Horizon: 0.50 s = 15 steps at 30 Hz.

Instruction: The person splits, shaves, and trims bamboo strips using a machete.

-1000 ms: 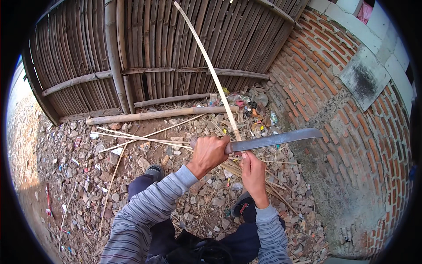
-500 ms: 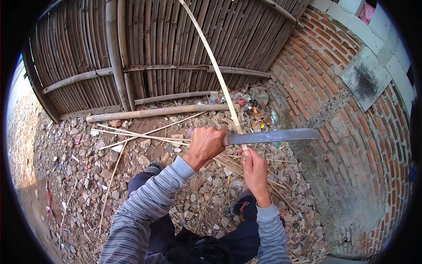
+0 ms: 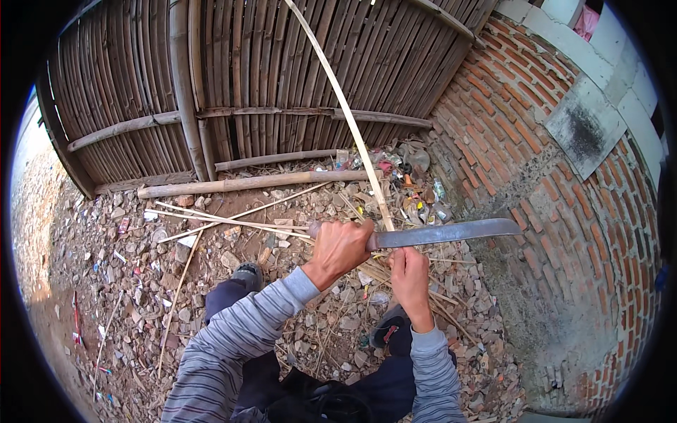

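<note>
My left hand (image 3: 338,250) is closed around the handle of a machete. The machete's long grey blade (image 3: 451,233) points to the right and lies crosswise over a pale bamboo strip (image 3: 350,120). Just below the blade, my right hand (image 3: 409,278) is closed, its fingers pinching the strip's near end, which is mostly hidden by the fingers and blade. From there the strip runs up and away, curving left past the top of the view. Beneath my hands, more thin bamboo strips (image 3: 444,303) lie in a loose pile on the ground.
Stony ground (image 3: 141,271) with scattered litter surrounds my feet. Several cut strips (image 3: 233,220) cross each other at left. A thick bamboo pole (image 3: 261,181) lies before a bamboo slat fence (image 3: 282,70). A brick wall (image 3: 564,233) rises on the right.
My left hand and the machete have shifted slightly right, and the blade has come down nearer my right hand. The right hand keeps its hold on the strip, almost in place.
</note>
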Motion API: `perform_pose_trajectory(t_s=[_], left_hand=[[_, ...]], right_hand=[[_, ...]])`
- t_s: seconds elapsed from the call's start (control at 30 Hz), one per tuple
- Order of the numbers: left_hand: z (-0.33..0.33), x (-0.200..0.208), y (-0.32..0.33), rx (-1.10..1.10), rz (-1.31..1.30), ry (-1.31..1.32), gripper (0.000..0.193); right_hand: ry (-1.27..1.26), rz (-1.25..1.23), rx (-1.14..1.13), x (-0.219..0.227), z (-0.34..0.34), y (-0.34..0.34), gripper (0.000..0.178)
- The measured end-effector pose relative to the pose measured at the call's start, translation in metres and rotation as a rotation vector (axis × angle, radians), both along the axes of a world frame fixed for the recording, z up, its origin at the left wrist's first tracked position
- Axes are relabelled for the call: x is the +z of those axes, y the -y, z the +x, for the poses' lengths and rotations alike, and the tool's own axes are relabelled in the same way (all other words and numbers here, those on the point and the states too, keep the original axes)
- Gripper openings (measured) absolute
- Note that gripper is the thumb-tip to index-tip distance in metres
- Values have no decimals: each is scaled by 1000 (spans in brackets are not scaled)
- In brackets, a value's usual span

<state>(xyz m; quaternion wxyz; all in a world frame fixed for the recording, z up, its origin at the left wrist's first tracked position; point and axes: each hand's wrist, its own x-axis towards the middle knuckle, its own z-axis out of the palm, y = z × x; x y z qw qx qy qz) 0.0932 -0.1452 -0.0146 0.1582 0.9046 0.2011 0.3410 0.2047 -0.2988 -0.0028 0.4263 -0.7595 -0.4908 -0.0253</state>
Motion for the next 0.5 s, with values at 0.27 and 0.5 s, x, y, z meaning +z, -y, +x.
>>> perform_pose_trajectory(t_s=[0.27,0.5], left_hand=[[-5,7,-16,74,-3,21,17],[1,2,7,-13,3,-27,17]], right_hand=[[-127,-88,15,26,-19,0,27],[0,4,-17,2,-4,3,27]])
